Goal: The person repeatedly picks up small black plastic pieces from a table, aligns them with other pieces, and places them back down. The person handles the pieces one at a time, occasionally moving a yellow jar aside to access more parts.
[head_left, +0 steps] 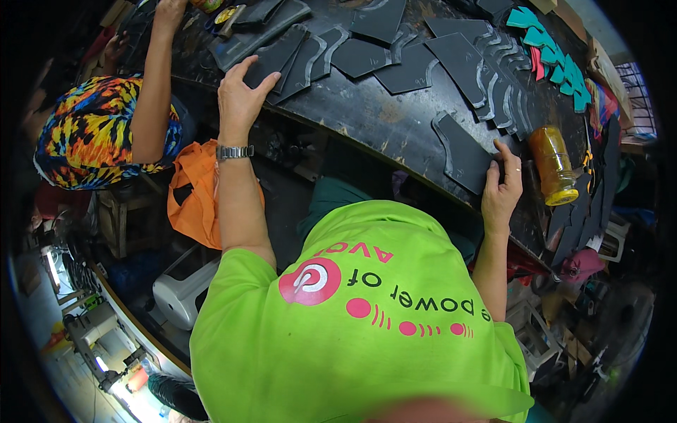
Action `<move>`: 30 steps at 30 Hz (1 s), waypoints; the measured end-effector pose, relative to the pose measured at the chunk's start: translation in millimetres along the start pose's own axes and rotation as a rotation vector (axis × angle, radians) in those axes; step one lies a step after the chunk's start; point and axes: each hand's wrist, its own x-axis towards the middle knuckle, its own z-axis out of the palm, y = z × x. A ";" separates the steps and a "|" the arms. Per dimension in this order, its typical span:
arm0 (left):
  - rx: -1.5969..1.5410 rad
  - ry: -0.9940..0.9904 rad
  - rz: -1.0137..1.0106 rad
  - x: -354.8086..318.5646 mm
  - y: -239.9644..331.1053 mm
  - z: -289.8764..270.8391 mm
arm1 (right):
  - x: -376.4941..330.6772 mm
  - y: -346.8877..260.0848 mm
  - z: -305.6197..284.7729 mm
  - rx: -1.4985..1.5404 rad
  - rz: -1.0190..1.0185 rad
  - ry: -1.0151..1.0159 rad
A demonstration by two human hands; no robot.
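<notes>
We saw a flat black piece (pixel 462 154) alone near the front edge of the dark counter (pixel 352 111). It had a shiny grey curve down its left side. The right hand (pixel 502 185) was at its right end, with the fingers bent. The tips were right by the piece, but we could not make out if they gripped it.

The left hand (pixel 240 102) was over at the left part of the front edge, wearing a silver watch (pixel 235 151). Its thumb and fingers were spread wide, with nothing between them, just beside a pile of black pieces (pixel 281 59). We could not see if they touched the pile.

Between the hands and farther back, more black pieces lay on top of each other in a long fan (pixel 486 77). Behind the right hand was a see-through jar (pixel 552 158) of brown-yellow stuff with a yellow lid. Blue-green bits (pixel 557 56) lay at the back right, next to a pink bit (pixel 538 65).

An orange cloth thing (pixel 192 201) hung below the left arm. Farther left, we saw another person in a bright patterned shirt (pixel 88 134).
</notes>
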 end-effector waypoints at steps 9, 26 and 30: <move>0.011 0.201 0.142 -1.9 0.8 13.5 | -1.2 1.0 1.0 0.015 -0.010 0.013; -0.017 0.230 0.452 -17.3 65.3 17.0 | -4.1 3.5 4.1 0.079 0.052 0.056; -0.097 -0.152 0.753 -26.8 113.6 52.1 | -3.0 4.9 5.2 0.091 0.030 0.069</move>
